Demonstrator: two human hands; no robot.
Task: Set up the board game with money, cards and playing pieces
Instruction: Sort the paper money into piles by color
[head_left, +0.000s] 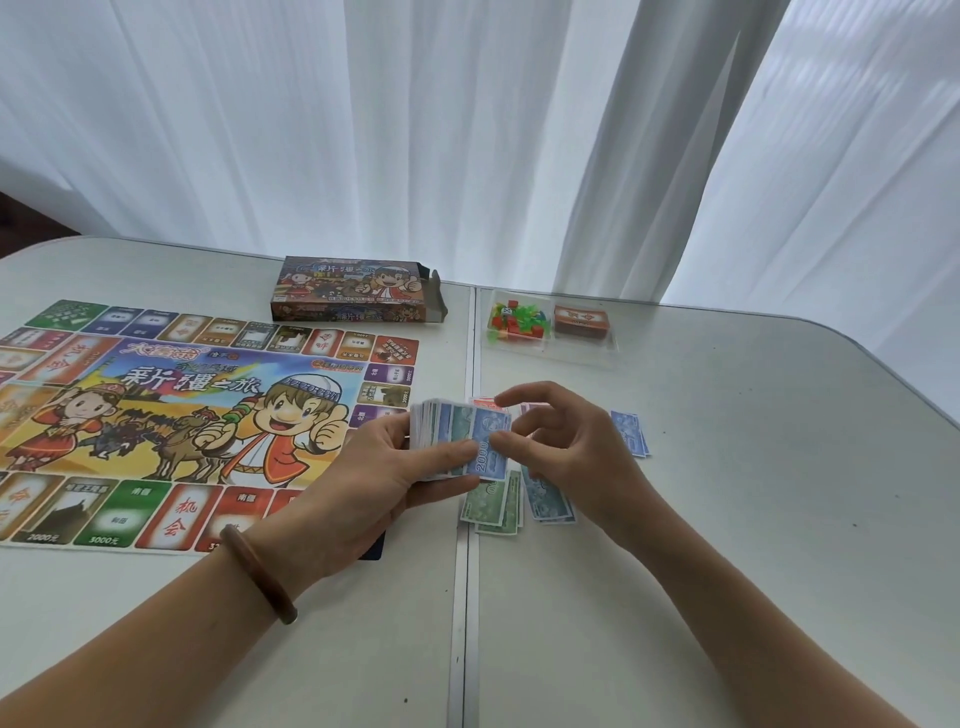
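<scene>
gripping money stack (441, 434) in l hand (387, 475), w/ fingers (441, 492) curled round it, above desk (727, 545) by right edge of board (182, 415). pinching top blue 2000 note (488, 460) w/ r hand (566, 444). lying on desk below: green notes (493, 506), blue notes (550, 500) side by side. far side: box (358, 288), tray (582, 356) w/ pieces (514, 319) + card deck (580, 319).

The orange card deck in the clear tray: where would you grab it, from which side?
Pinch the orange card deck across its two long edges, coming from above: it lies flat in the clear tray, whose walls likely block a sideways reach.
</scene>
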